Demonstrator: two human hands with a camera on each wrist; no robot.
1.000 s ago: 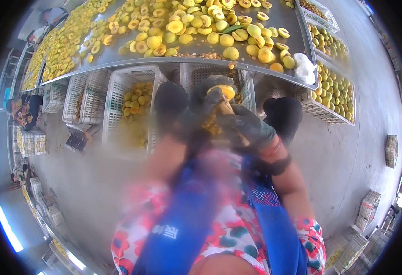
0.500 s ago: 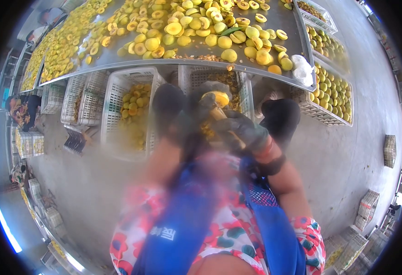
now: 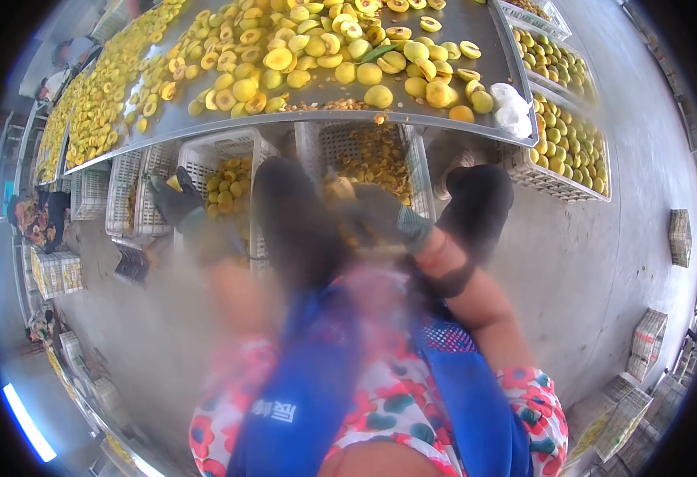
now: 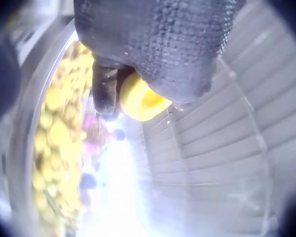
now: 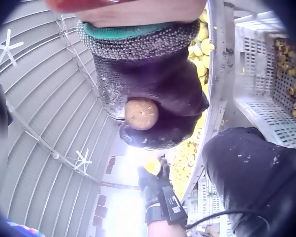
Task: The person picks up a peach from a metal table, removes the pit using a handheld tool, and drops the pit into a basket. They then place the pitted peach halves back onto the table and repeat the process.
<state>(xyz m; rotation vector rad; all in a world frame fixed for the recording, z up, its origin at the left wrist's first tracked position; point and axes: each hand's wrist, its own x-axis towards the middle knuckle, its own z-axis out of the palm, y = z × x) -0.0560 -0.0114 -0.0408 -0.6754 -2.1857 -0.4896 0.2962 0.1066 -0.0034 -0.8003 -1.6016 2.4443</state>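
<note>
At the left in the head view, my gloved left hand point(image 3: 180, 205) is over the edges of the white crates, apart from my right hand. It pinches a yellow fruit piece point(image 4: 144, 100), whose hollowed side shows in the left wrist view. Over my lap, my gloved right hand point(image 3: 380, 216) is curled round a tool whose round wooden handle end point(image 5: 141, 113) sticks out of the fist. The tool's other end cannot be made out. In the right wrist view, the fruit piece point(image 5: 152, 167) shows in my distant left hand.
Halved yellow fruits cover much of the metal table point(image 3: 300, 117). Below its edge stand a crate of yellow fruit point(image 3: 219, 141) and a crate of scraps point(image 3: 310, 147). A full crate point(image 3: 561, 187) and a white bag point(image 3: 512, 111) are at the right.
My left hand has moved away from my right hand, out to the left, with the yellow piece. My right hand has shifted slightly left and still grips the tool.
</note>
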